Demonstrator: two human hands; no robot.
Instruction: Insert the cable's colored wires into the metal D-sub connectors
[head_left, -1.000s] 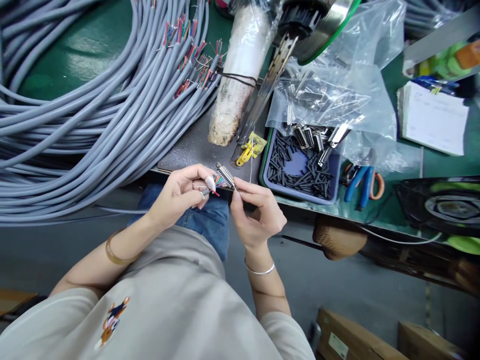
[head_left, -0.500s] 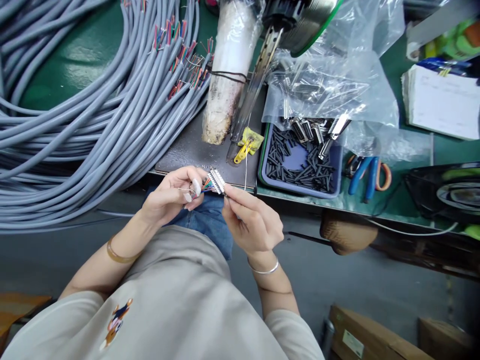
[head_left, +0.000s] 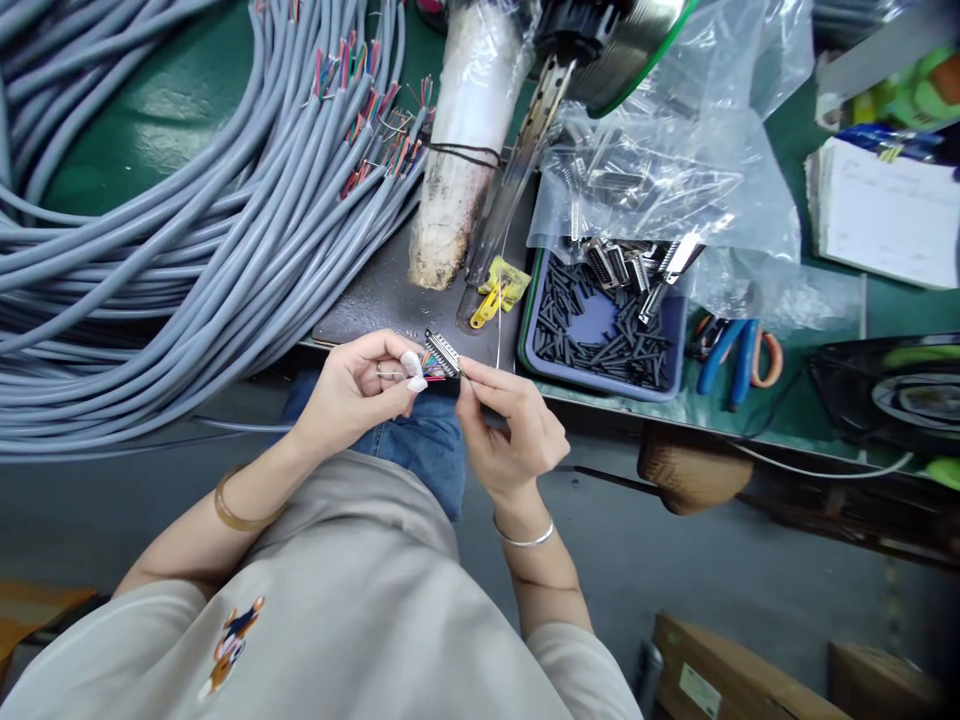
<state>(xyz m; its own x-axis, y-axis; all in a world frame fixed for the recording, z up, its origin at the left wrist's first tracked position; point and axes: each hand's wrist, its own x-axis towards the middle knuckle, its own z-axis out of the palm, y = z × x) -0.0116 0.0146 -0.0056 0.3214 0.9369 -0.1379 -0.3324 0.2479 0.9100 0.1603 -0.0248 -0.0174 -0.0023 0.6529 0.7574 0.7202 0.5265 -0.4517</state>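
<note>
A metal connector [head_left: 442, 352] with colored wires [head_left: 433, 369] fanned at its left side is held between my two hands, near the bench's front edge. My left hand [head_left: 367, 385] pinches the wires, with white coverings on its thumb and a fingertip. The fingers of my right hand [head_left: 514, 415] are closed on the connector's right end. Just above it, a yellow clip [head_left: 491, 303] holds a thin strand of wire that hangs toward my right hand.
Grey cables [head_left: 225, 290] lie bundled on the left. A purple tray [head_left: 604, 385] holds black sleeves and connectors, partly under plastic bags [head_left: 660, 190]. Blue-handled pliers [head_left: 742, 365] and a paper pad [head_left: 885, 215] are at the right. A solder spool [head_left: 637, 50] stands behind.
The connector has turned and shifted slightly right. My left thumb and fingertip have closed nearer to it, and my right hand has moved slightly right with it.
</note>
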